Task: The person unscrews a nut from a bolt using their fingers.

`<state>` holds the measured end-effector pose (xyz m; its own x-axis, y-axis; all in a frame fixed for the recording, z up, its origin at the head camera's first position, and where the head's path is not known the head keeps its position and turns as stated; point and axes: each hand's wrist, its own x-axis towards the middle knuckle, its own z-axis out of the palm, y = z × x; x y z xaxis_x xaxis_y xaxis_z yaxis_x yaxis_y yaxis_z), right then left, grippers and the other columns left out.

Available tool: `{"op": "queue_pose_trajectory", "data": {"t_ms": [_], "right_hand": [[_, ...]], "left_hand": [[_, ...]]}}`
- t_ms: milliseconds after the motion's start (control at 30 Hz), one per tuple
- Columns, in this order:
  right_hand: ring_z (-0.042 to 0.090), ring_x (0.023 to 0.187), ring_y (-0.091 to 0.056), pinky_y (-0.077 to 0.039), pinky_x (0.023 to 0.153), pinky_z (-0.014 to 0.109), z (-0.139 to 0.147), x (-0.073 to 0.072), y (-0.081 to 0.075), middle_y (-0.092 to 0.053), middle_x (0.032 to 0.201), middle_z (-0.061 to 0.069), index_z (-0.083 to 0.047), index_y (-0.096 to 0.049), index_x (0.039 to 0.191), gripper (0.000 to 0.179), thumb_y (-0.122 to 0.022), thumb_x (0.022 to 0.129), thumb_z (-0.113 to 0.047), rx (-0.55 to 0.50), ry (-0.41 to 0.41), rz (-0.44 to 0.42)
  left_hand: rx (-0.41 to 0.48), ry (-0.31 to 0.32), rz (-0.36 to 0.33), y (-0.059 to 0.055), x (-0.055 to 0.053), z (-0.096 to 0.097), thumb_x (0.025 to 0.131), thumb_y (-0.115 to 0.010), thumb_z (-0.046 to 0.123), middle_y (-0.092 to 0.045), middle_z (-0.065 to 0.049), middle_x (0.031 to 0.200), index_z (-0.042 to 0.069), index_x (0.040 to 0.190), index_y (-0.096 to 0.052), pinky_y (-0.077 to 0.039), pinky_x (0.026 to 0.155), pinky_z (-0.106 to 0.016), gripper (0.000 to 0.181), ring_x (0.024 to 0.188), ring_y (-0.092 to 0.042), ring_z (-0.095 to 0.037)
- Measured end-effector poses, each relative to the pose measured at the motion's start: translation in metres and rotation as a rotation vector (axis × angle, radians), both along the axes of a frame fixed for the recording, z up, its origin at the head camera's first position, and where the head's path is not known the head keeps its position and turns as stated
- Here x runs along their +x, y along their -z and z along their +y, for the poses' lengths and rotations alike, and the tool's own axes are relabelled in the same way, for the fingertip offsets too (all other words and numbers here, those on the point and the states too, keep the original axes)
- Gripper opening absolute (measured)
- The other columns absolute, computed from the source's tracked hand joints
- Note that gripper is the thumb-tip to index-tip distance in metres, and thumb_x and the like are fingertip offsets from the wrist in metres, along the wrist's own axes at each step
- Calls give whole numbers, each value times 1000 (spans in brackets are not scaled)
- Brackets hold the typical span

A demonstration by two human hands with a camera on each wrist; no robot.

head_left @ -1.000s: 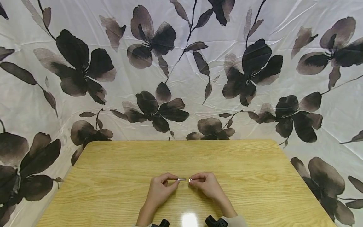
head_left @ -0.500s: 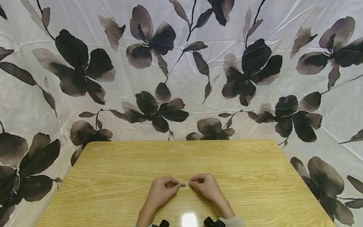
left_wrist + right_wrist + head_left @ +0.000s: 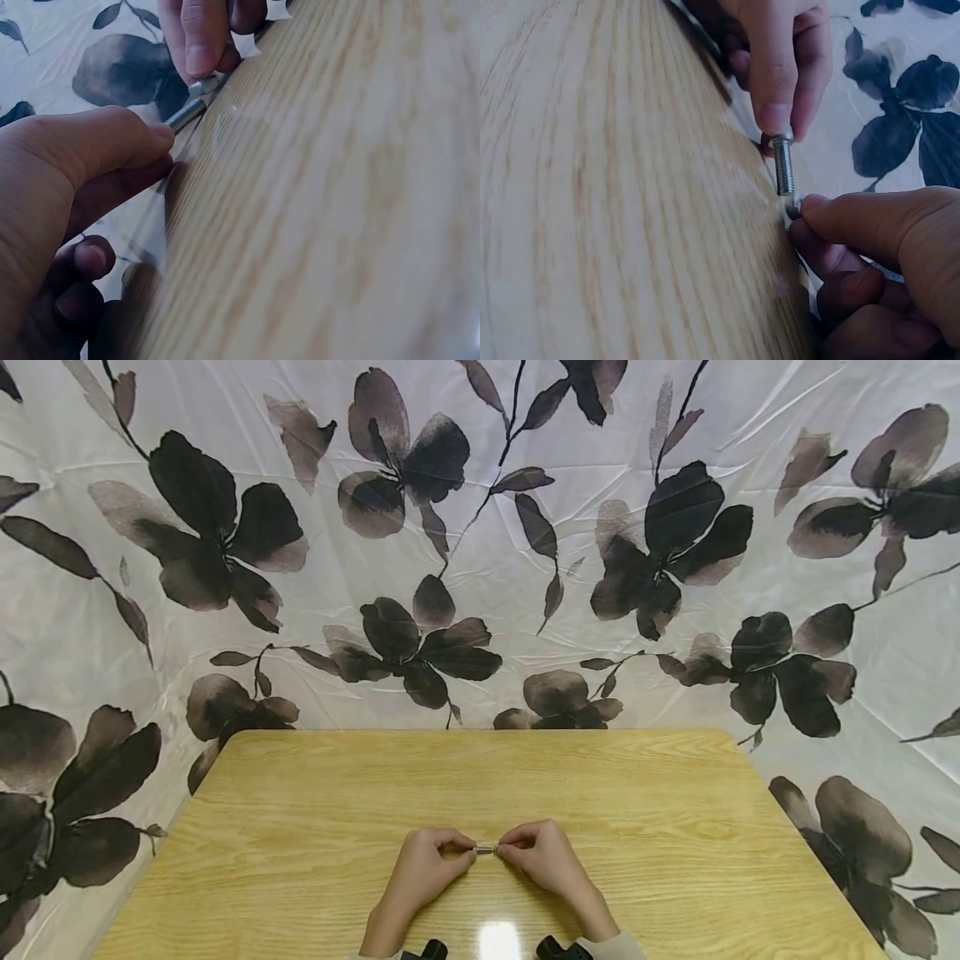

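Note:
In the head view my left hand (image 3: 427, 867) pinches a silver bolt (image 3: 483, 850) by its head end, between thumb and forefinger. The threaded shank points right, toward my right hand (image 3: 549, 858), whose thumb and fingertips pinch a small metal nut (image 3: 793, 208). Thread ridges show plainly on the bolt (image 3: 783, 166) in the right wrist view, its free end right at the nut. From the left wrist, the nut (image 3: 199, 88) is mostly covered by fingertips, close in line with the bolt (image 3: 186, 116). Both hands are low over the front middle of the table.
The wood-grain table (image 3: 480, 777) stretches out around both hands, with a bright light reflection near its front. White cloth (image 3: 525, 593) with dark flowers hangs behind and at the sides. Black wrist devices (image 3: 562, 948) sit at both wrists.
Both held parts have come lower and nearer the body. The nut, seen as an open ring earlier, is now turned edge-on, and the gap between it and the bolt's end has closed up.

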<state>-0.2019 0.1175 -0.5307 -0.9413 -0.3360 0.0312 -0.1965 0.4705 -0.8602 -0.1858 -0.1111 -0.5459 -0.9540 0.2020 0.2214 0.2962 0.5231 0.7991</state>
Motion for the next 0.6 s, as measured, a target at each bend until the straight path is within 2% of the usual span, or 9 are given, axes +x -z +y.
{"op": "queue_pose_trajectory", "data": {"t_ms": [100,367,433,500,600], "right_hand": [[3,77,-66,-53,65,20,-1,0,-1,-79,91,1,-10,-82,95,8,-77,93,-16,19,-3,18],[2,73,-63,-51,62,20,-1,-1,-1,-78,89,1,-8,-82,95,8,-77,92,-14,42,-2,34],[3,72,-62,-51,62,20,-1,-1,-1,-77,88,1,-8,-82,95,9,-77,93,-14,43,-3,27],[3,71,-62,-51,61,20,-1,0,-1,-77,87,1,-7,-82,95,9,-77,93,-15,39,-2,21],[4,72,-62,-51,62,20,1,1,1,-77,87,0,-8,-82,95,9,-77,93,-16,40,1,10]], "left_hand": [[1,0,2,-1,-1,0,87,-83,17,-78,12,89,24,90,-83,-53,72,-23,8,87,-71,-6],[-10,15,-4,-2,-3,-4,86,-83,14,-78,11,89,23,87,-82,-55,76,-25,9,88,-72,-9],[-7,19,-17,-3,-2,-5,85,-83,13,-77,11,88,23,85,-82,-52,68,-22,10,74,-65,-4],[-3,28,-32,-4,-1,-6,85,-83,13,-77,10,86,23,85,-82,-43,58,-19,10,61,-52,0],[4,45,-63,-5,0,-7,86,-82,13,-75,10,85,22,86,-81,-31,49,-19,9,52,-30,-1]]}}
